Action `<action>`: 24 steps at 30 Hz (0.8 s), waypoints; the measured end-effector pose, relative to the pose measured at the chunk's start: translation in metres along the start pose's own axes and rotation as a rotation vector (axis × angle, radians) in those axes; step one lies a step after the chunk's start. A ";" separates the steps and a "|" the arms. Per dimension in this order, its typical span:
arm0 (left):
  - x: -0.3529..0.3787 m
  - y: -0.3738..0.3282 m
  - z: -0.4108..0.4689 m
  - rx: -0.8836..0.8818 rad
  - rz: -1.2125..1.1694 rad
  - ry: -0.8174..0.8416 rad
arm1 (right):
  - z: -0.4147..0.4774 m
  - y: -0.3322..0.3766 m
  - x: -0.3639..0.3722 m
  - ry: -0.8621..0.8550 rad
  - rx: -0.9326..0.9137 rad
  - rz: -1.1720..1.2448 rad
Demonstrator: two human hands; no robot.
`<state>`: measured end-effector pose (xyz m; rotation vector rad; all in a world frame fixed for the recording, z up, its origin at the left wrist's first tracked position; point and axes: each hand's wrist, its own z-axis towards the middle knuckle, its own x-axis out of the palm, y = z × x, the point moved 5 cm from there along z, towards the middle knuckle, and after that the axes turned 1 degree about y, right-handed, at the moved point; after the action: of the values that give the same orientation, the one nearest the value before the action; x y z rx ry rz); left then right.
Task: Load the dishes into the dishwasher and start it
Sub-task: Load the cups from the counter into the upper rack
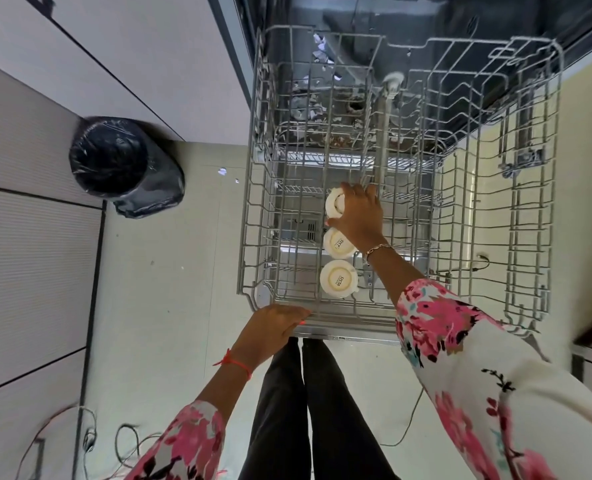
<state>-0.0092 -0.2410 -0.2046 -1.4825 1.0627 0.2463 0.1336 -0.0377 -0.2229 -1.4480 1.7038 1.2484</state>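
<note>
The fingers (351,191) of the right hand (358,216) are curled down round a white cup (333,204), with the thumb on the near side, so it's properly gripped, not just touched. The cup is held mouth-down over the left-middle of the upper rack (249,237), right at the wire. Whether it's actually seated can't be told.

Just nearer in the same row, a second cup (338,242) and a third cup (338,278) are parked upside down, bases up. The left hand (273,329) is laid on the rack's front rim, fingers (298,311) straight and pressed together, nothing pinched.

The rack is pulled out of the dishwasher (426,15) and most of it is bare wire, so loading looks early on. Three cups are in or nearly in, and no other dishes can be seen. The rack is yet to be pushed in, the door shut and the cycle started. Off to the left, a lined bin (114,161) is stood on the floor.
</note>
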 end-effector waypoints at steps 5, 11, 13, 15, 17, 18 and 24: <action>0.001 0.001 -0.001 0.005 0.017 -0.004 | 0.003 0.001 0.002 0.036 0.001 -0.007; 0.002 0.001 0.000 0.024 0.044 -0.007 | 0.005 -0.003 0.001 0.074 0.051 0.067; 0.004 0.002 -0.001 0.025 0.054 -0.005 | 0.006 -0.004 0.000 0.081 0.048 0.052; 0.005 0.004 -0.001 0.019 0.052 0.003 | 0.006 -0.004 -0.001 0.094 0.043 0.030; 0.004 0.003 -0.002 0.026 0.048 0.011 | 0.005 -0.003 -0.004 0.101 0.039 0.011; 0.003 0.001 -0.002 0.047 0.060 0.010 | 0.003 -0.002 -0.006 0.102 0.037 0.008; -0.033 -0.016 -0.007 0.137 0.200 -0.117 | -0.020 0.032 -0.036 -0.037 -0.073 0.083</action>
<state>-0.0196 -0.2347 -0.1692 -1.2257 1.1114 0.3896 0.1147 -0.0417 -0.1742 -1.3993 1.7256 1.3870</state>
